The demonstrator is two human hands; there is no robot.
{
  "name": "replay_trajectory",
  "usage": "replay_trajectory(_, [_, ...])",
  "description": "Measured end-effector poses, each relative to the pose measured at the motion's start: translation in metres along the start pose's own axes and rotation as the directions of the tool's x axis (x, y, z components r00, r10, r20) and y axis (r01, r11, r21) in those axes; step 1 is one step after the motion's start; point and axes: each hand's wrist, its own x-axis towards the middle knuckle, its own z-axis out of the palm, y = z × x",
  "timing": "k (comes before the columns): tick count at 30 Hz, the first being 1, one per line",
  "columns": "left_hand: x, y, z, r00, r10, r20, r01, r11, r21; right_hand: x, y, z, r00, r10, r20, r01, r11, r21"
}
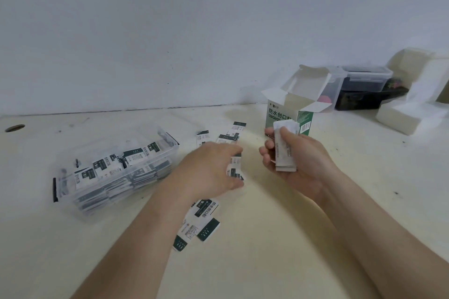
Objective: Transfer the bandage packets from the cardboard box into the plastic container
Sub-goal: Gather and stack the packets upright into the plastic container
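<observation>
A clear plastic container (167, 150) at the left of the table holds several white-and-dark-green bandage packets (107, 167). An open white-and-green cardboard box (284, 114) stands upright behind my hands. My right hand (298, 162) grips a small stack of packets (284, 150) just in front of the box. My left hand (211, 167) is palm down over loose packets (234, 170) on the table, fingers closing on them. More loose packets lie near my left wrist (202, 221) and beyond my fingers (227, 137).
At the back right stand a lidded clear tub (364, 77) on a dark box (359, 102) and white foam blocks (410, 116). A round cable hole (15, 128) is at the table's far left. A wall runs along the table's back edge.
</observation>
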Motion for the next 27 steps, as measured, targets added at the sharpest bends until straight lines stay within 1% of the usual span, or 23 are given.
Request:
replay_trajectory(1, [0.0, 0.001, 0.002, 0.997, -0.004, 0.072, 0.001, 0.999, 0.046, 0.0, 0.0, 0.0, 1.0, 0.011, -0.003, -0.011, 1.0, -0.005])
replay_trajectory(2, [0.0, 0.001, 0.003, 0.995, -0.003, 0.099, -0.003, 0.998, 0.059, 0.0, 0.002, 0.0, 1.0, 0.016, 0.0, -0.016, 0.999, -0.04])
replay_trajectory(3, [0.0, 0.001, 0.003, 0.995, -0.004, 0.098, -0.002, 0.998, 0.059, 0.001, 0.004, 0.0, 1.0, 0.008, -0.002, -0.009, 0.994, -0.106])
replay_trajectory(5, [0.001, 0.0, 0.002, 0.999, 0.013, 0.052, -0.017, 0.997, 0.073, 0.002, 0.008, 0.002, 0.999, -0.032, -0.018, 0.026, 0.966, -0.258])
replay_trajectory(7, [0.003, 0.0, 0.002, 0.999, 0.033, 0.005, -0.033, 0.996, 0.08, 0.002, 0.009, 0.002, 0.998, -0.05, -0.029, 0.039, 0.949, -0.313])
replay_trajectory(10, [0.002, 0.002, 0.001, 0.998, 0.038, -0.046, -0.037, 0.999, 0.024, 0.004, 0.008, 0.001, 0.999, 0.001, -0.032, -0.008, 0.972, -0.234])
replay_trajectory(12, [0.002, 0.0, -0.001, 0.993, 0.048, -0.105, -0.048, 0.999, 0.007, 0.006, 0.007, 0.0, 0.999, 0.033, -0.028, -0.037, 0.98, -0.194])
replay_trajectory(15, [0.001, -0.004, -0.011, 0.956, 0.058, -0.289, -0.085, 0.993, -0.081, 0.006, 0.005, -0.001, 0.999, 0.023, -0.041, -0.031, 0.978, -0.207])
replay_trajectory(17, [-0.003, -0.005, -0.02, 0.925, 0.029, -0.379, -0.12, 0.969, -0.218, 0.005, 0.005, -0.003, 0.998, 0.047, -0.029, -0.052, 0.981, -0.189])
replay_trajectory(19, [-0.007, -0.003, -0.026, 0.927, -0.023, -0.373, -0.133, 0.912, -0.387, 0.002, 0.006, -0.004, 0.993, 0.115, 0.035, -0.107, 0.979, -0.174])
replay_trajectory(22, [-0.008, 0.002, -0.023, 0.95, -0.025, -0.311, -0.145, 0.848, -0.51, -0.004, 0.009, 0.0, 0.947, 0.239, 0.212, -0.184, 0.95, -0.252])
replay_trajectory(23, [-0.006, 0.005, -0.019, 0.955, -0.009, -0.297, -0.158, 0.832, -0.531, -0.006, 0.01, 0.001, 0.92, 0.264, 0.29, -0.174, 0.938, -0.301])
replay_trajectory(25, [-0.003, 0.01, -0.012, 0.954, 0.02, -0.298, -0.192, 0.804, -0.563, -0.008, 0.012, 0.002, 0.872, 0.271, 0.408, -0.098, 0.913, -0.395])
replay_trajectory(27, [0.0, 0.013, -0.009, 0.949, 0.008, -0.316, -0.208, 0.769, -0.604, -0.01, 0.012, 0.002, 0.859, 0.25, 0.446, -0.04, 0.903, -0.428])
